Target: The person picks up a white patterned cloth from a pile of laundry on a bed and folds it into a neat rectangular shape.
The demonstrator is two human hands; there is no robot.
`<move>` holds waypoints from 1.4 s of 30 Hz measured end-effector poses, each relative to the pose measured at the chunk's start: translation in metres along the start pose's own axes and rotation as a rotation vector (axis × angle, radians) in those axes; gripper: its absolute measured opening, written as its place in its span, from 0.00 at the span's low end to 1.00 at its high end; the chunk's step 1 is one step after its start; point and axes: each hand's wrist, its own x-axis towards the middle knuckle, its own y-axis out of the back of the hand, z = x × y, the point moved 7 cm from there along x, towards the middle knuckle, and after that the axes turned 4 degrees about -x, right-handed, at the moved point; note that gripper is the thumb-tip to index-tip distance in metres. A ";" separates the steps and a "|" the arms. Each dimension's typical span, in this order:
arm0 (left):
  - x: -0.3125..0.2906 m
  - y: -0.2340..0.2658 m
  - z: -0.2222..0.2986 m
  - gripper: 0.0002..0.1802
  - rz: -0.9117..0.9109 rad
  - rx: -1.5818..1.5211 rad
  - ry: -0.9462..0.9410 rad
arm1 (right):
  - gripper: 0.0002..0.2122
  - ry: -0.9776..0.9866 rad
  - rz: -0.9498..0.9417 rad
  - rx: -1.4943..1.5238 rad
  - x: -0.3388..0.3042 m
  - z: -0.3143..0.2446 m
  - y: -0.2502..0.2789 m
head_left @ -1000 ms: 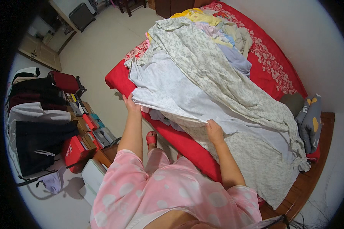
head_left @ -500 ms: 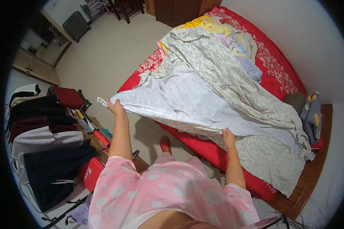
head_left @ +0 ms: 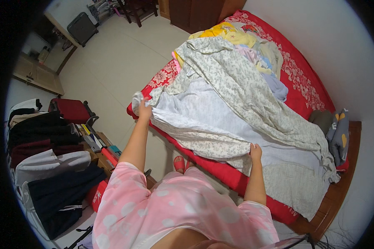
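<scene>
A large floral sheet (head_left: 228,72), white with a small grey-green print, lies in folds across the bed. Its paler inner side (head_left: 214,101) shows in the middle. At the bed's near left corner, my left hand (head_left: 144,109) is closed on the sheet's edge, and a bunched end sticks out beyond the fingers. My right hand (head_left: 256,151) pinches the same near edge farther right. Between both hands the edge hangs in a sagging curve, its printed side facing me. More of the sheet spreads flat to the right of my right hand.
Under the sheet is a red floral bedspread (head_left: 303,79). Rumpled yellow and pastel clothes (head_left: 237,35) lie at the far end, a folded grey item (head_left: 338,133) at the right. Clothes on a rack (head_left: 50,166), boxes and a red suitcase (head_left: 70,111) stand left.
My left hand has moved right and up toward the bed, bringing the sheet's edge with it. The stretched edge has slackened and its printed side has come into view. My right hand has shifted slightly right.
</scene>
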 end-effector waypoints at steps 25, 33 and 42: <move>0.197 -0.117 -0.049 0.33 -0.292 1.008 -0.338 | 0.10 0.028 -0.476 0.331 0.165 -0.263 -0.391; 0.280 -0.010 -0.055 0.09 -0.136 0.484 -0.130 | 0.13 0.179 -0.440 0.340 0.206 -0.389 -0.434; 0.335 0.051 -0.070 0.07 -0.072 0.360 -0.077 | 0.21 0.407 -0.515 0.159 0.234 -0.525 -0.514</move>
